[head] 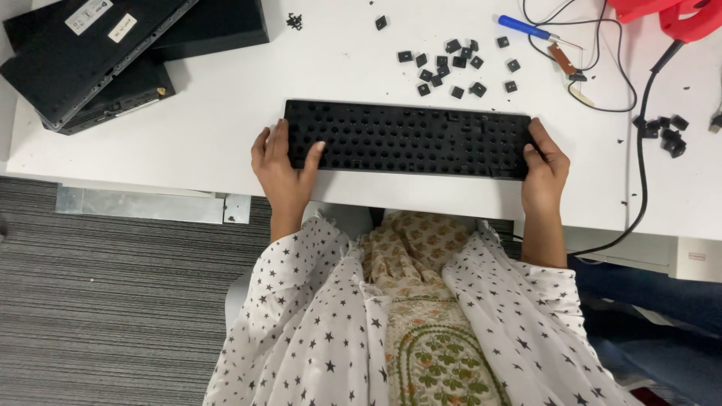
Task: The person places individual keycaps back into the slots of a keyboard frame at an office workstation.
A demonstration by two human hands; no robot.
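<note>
A black keyboard frame point(410, 139) with its keycaps removed lies flat on the white table point(226, 113). My left hand point(282, 162) grips its left end, thumb resting on top. At the other end, my right hand point(545, 165) holds the right edge. Several loose black keycaps point(451, 64) lie scattered behind the keyboard.
Stacked black laptops point(113, 53) sit at the back left. A blue-handled screwdriver point(526, 28), thin wires point(594, 83) and a red object point(669, 15) lie at the back right. A black cable point(639, 150) runs down the right side, with more keycaps point(665, 134) beside it.
</note>
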